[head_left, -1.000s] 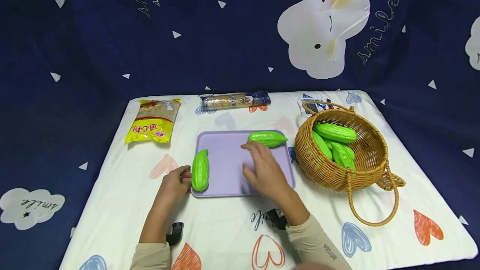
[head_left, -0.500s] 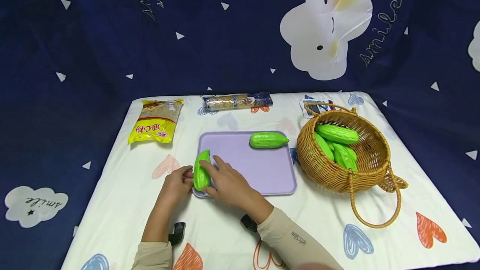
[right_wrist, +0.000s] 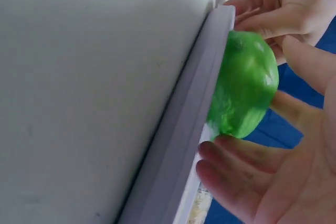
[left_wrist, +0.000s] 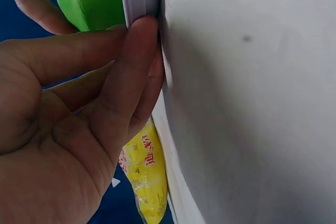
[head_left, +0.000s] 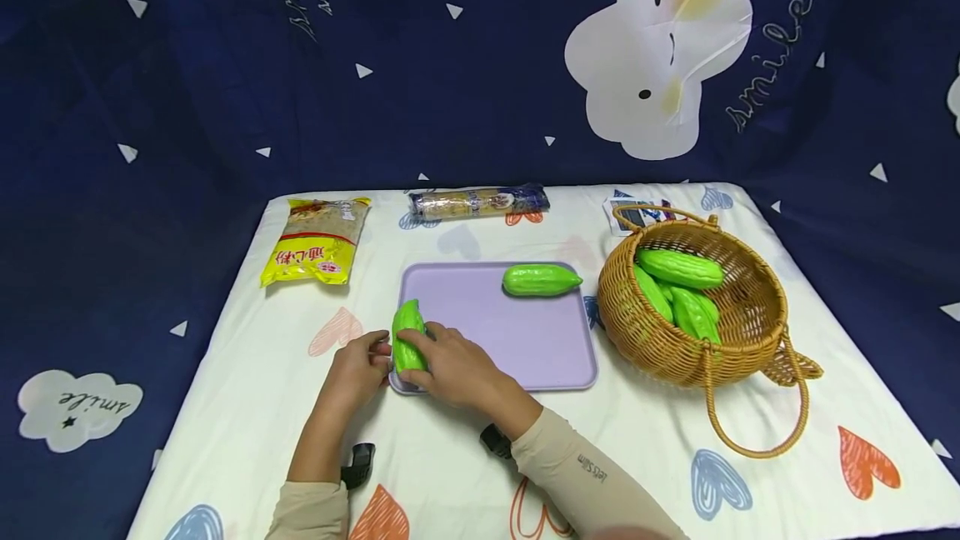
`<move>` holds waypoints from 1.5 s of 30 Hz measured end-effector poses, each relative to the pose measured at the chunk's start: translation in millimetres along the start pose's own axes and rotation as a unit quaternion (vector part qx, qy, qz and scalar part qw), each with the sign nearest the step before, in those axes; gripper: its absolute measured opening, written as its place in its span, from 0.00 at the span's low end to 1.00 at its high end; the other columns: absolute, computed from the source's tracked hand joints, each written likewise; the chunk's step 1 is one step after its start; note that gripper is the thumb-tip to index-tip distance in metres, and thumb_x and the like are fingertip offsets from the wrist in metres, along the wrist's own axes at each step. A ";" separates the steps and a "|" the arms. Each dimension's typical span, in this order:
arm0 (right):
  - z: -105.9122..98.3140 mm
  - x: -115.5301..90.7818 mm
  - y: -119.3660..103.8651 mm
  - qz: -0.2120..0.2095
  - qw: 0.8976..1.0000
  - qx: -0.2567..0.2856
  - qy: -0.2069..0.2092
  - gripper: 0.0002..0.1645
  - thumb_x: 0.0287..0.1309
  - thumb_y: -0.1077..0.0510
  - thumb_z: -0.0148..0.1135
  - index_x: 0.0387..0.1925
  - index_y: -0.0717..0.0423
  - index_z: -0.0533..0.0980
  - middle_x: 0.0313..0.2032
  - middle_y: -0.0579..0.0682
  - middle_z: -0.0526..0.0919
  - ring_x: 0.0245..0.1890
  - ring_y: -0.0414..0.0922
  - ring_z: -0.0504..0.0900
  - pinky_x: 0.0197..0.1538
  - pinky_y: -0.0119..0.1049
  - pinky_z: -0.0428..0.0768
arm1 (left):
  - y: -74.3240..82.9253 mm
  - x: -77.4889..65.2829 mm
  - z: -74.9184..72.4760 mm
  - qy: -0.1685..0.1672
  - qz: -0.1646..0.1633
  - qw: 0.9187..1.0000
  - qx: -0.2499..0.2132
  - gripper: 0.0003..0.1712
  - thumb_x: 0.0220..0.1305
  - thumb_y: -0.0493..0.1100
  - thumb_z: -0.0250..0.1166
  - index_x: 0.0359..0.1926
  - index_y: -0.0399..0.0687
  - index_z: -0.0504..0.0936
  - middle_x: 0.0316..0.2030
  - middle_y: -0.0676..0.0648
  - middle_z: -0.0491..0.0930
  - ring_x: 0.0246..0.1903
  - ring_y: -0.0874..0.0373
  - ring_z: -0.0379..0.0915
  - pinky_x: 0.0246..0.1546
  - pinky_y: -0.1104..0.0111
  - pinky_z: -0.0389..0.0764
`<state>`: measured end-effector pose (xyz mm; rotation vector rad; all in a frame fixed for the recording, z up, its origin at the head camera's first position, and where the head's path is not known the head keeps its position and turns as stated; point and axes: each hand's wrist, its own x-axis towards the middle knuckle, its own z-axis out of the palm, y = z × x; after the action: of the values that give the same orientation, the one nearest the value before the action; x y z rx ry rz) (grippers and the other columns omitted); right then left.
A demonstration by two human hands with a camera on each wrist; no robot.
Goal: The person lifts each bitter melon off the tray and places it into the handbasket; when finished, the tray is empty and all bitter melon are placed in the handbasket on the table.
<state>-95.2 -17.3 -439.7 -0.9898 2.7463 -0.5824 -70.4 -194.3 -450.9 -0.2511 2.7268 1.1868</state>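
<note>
A green bitter gourd point(head_left: 409, 347) lies lengthwise along the left side of the lilac tray point(head_left: 480, 332). My right hand point(head_left: 459, 367) grips it from above and the right, the thumb at its near end. In the right wrist view, the fingers of that hand curve about the gourd point(right_wrist: 244, 85) close to the tray's wall point(right_wrist: 184, 108). My left hand point(head_left: 358, 369) holds the tray's left rim, its fingertips on the rim point(left_wrist: 140, 3) in the left wrist view. Another bitter gourd point(head_left: 542, 280) lies at the tray's far right corner.
A wicker basket point(head_left: 660, 357) holding several green gourds point(head_left: 681, 269) stands right of the tray, its handle hanging toward me. A yellow bag point(head_left: 318, 242) lies at the back left. A clear-wrapped noodle pack point(head_left: 478, 202) lies behind the tray, and a printed card point(head_left: 617, 215) behind the basket.
My right hand has moved left and down from near the far right gourd to the left gourd and taken hold of it. The left hand stays at the tray's rim.
</note>
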 end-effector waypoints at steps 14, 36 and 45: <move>-3.6 -1.5 6.1 0.046 0.995 0.056 0.070 0.31 0.56 0.53 0.64 0.60 0.54 0.66 0.57 0.57 0.74 0.37 0.46 0.79 0.39 0.37 0.79 | 2.8 3.1 3.0 -0.009 -0.020 0.999 -0.023 0.27 0.59 0.26 0.59 0.62 0.31 0.71 0.44 0.39 0.81 0.34 0.57 0.77 0.30 0.70 0.80; -145.7 -135.4 113.8 0.297 0.840 0.062 0.451 0.34 0.54 0.59 0.59 0.64 0.51 0.64 0.58 0.59 0.72 0.45 0.61 0.74 0.44 0.58 0.71 | 0.2 2.9 0.4 -0.008 -0.024 1.000 -0.018 0.27 0.60 0.27 0.57 0.62 0.30 0.71 0.45 0.38 0.80 0.33 0.58 0.77 0.30 0.71 0.81; -134.4 -149.0 142.5 0.363 0.847 0.043 0.386 0.29 0.59 0.56 0.55 0.63 0.55 0.66 0.61 0.62 0.69 0.55 0.63 0.69 0.52 0.60 0.66 | -1.0 3.1 1.4 -0.014 -0.019 1.000 -0.017 0.27 0.59 0.27 0.58 0.62 0.30 0.71 0.45 0.38 0.81 0.34 0.58 0.78 0.30 0.70 0.81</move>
<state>-100.9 219.5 -373.0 0.4763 3.3372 -1.0960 -73.1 -194.2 -453.2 -0.2876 2.6666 1.2185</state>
